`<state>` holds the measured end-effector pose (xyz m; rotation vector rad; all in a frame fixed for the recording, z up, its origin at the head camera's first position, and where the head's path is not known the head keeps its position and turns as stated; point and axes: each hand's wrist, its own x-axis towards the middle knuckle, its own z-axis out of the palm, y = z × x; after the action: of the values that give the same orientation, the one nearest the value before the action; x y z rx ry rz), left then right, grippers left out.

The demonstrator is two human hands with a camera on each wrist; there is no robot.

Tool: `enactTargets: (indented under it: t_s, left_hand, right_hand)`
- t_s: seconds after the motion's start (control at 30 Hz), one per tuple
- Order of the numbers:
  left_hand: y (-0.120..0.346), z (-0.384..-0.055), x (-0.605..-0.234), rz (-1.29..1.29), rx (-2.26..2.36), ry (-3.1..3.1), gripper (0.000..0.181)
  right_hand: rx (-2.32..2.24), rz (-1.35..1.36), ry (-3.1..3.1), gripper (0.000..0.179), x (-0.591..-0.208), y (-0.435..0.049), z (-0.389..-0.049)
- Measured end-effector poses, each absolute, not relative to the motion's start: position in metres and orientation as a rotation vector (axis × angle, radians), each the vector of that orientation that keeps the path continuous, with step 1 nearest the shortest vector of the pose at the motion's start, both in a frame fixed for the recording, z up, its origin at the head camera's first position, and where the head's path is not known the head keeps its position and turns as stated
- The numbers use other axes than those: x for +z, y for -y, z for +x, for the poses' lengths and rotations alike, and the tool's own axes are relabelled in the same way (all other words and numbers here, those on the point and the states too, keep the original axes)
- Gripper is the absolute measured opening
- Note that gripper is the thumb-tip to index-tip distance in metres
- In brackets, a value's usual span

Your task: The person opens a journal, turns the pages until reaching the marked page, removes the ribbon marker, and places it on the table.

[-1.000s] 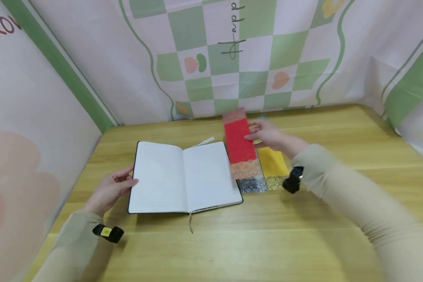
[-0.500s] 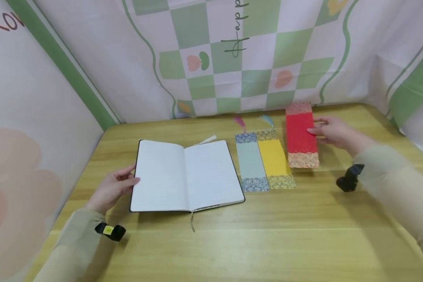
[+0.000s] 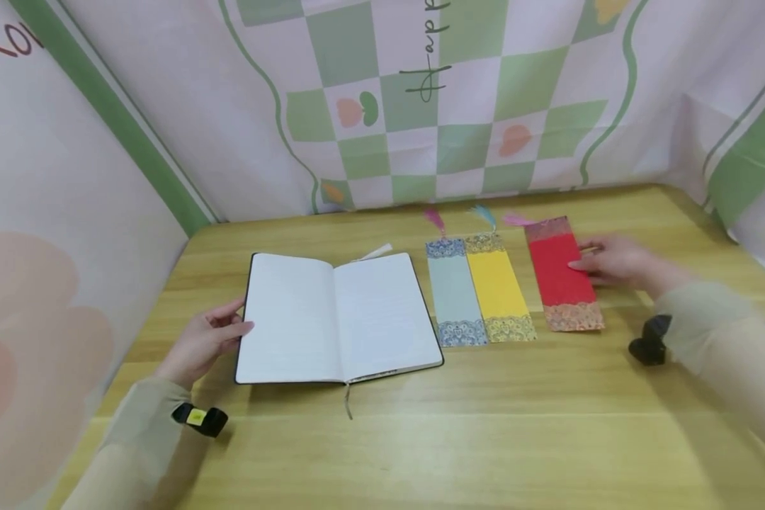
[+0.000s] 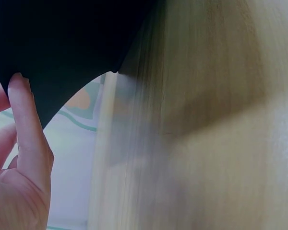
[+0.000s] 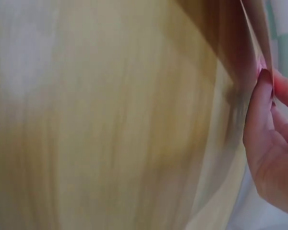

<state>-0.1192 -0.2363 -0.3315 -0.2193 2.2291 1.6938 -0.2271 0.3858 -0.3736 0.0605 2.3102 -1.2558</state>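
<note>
An open notebook [image 3: 287,319] with blank-looking white pages and a dark cover stands on the left of the table. My left hand [image 3: 207,336] pinches its left edge, thumb on the page; the left wrist view shows the black cover [image 4: 62,43] lifted off the wood with fingers on it. At the right, my right hand [image 3: 618,262] pinches the right edge of a red bookmark [image 3: 559,269] with lace-patterned ends and a pink tassel. In the right wrist view the bookmark [image 5: 260,28] appears nearly edge-on between thumb and fingers.
A pale green bookmark [image 3: 455,290] and a yellow bookmark [image 3: 499,283] lie side by side, right of the notebook, tassels pointing back. A ribbon [image 3: 348,402] hangs from the notebook's spine. Printed cloth [image 3: 408,142] closes off the table's [image 3: 421,439] back.
My right hand has carried the red bookmark from beside the notebook rightward past the yellow one, then lower and tilted, uncovering the other two. My left hand keeps its hold on the notebook.
</note>
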Motion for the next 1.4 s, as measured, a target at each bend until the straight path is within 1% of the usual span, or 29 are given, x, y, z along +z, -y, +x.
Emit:
enactTargets:
  t_s: [0.13, 0.43, 0.73, 0.9, 1.03, 1.1, 1.4]
  left_hand:
    - [0.236, -0.119, -0.332, -0.228, 1.713, -2.222, 0.064]
    - [0.237, -0.118, -0.337, -0.205, 1.701, -2.248, 0.062]
    - [0.239, -0.119, -0.34, -0.2, 1.7, -2.241, 0.063]
    - [0.239, -0.119, -0.341, -0.207, 1.704, -2.236, 0.064]
    - [0.239, -0.12, -0.34, -0.2, 1.716, -2.232, 0.064]
    - [0.239, -0.12, -0.34, -0.201, 1.721, -2.23, 0.064]
    - [0.24, -0.12, -0.342, -0.196, 1.712, -2.235, 0.064]
  right_hand:
    - [-1.171, 0.041, -2.394, 0.06, -0.374, -0.372, -0.226]
    - [-0.975, 0.054, -2.623, 0.046, -0.374, -0.351, -0.224]
    - [-0.882, 0.045, -2.685, 0.047, -0.372, -0.351, -0.219]
    - [-0.871, 0.035, -2.777, 0.047, -0.366, -0.339, -0.217]
    - [-0.953, 0.009, -2.762, 0.047, -0.363, -0.316, -0.22]
    - [-0.981, -0.048, -2.758, 0.046, -0.361, -0.301, -0.222]
    - [-0.909, -0.437, -2.815, 0.04, -0.358, -0.218, -0.222]
